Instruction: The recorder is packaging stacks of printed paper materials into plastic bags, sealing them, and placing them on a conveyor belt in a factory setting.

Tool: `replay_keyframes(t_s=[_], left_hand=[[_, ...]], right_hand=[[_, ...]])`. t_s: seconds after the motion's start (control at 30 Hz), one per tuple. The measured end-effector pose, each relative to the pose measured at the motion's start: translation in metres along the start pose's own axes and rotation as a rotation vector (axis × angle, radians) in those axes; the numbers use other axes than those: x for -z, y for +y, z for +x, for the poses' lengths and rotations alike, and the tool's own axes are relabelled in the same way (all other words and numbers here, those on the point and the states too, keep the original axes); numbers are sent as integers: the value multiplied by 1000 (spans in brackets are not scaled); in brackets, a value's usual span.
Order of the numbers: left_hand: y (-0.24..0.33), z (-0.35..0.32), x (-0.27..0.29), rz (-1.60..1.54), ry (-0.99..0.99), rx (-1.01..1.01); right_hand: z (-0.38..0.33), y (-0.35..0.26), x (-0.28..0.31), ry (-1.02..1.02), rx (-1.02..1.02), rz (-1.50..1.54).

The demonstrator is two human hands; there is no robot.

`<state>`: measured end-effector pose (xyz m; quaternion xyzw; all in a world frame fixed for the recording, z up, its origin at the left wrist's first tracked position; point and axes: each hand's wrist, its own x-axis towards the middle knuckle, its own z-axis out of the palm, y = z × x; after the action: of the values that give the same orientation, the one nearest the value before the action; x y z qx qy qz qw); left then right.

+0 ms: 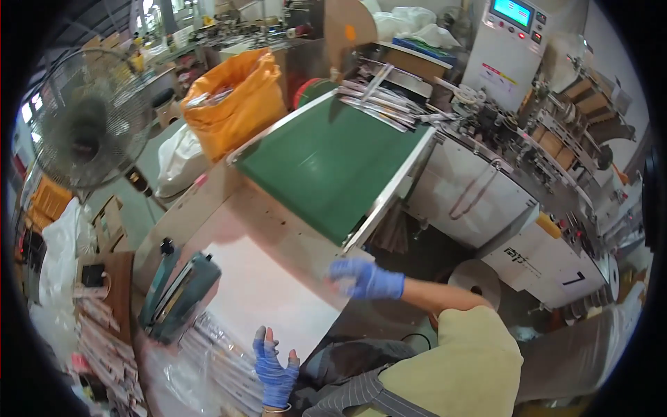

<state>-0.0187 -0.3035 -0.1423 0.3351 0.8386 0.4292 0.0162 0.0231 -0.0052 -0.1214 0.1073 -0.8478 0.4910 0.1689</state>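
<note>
My left hand [276, 370], in a blue glove with bare fingertips, is held over the near edge of the white tabletop [260, 288]. Its fingers and thumb are spread, with nothing between them. My right hand [367, 279], gloved in blue too, reaches in from the right near the table's corner, below the green conveyor belt [323, 163]. Its fingers are blurred, so whether they hold anything is unclear. Left of my left hand lie several clear plastic-wrapped packs [226, 358]. Behind them stands a teal hand-lever bag sealer [182, 295].
Flat packs [382, 104] are piled at the belt's far end. An orange sack [235, 104] stands beyond the belt's left edge, near a standing fan [87, 121]. White machine cabinets [472, 187] line the right side, with a large roll [474, 281] below. More packs [108, 347] lie at far left.
</note>
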Motion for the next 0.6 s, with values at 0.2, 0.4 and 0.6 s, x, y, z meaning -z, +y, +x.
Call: replay_keyframes(t_s=[0.2, 0.4, 0.6], left_hand=[[18, 128, -27, 145, -63, -322], [55, 335, -116, 420, -283, -553], [48, 437, -174, 597, -244, -533]], right_hand=[[111, 93, 198, 457, 36, -749], [214, 214, 328, 358, -420, -1496], [273, 285, 365, 155, -489, -1612]])
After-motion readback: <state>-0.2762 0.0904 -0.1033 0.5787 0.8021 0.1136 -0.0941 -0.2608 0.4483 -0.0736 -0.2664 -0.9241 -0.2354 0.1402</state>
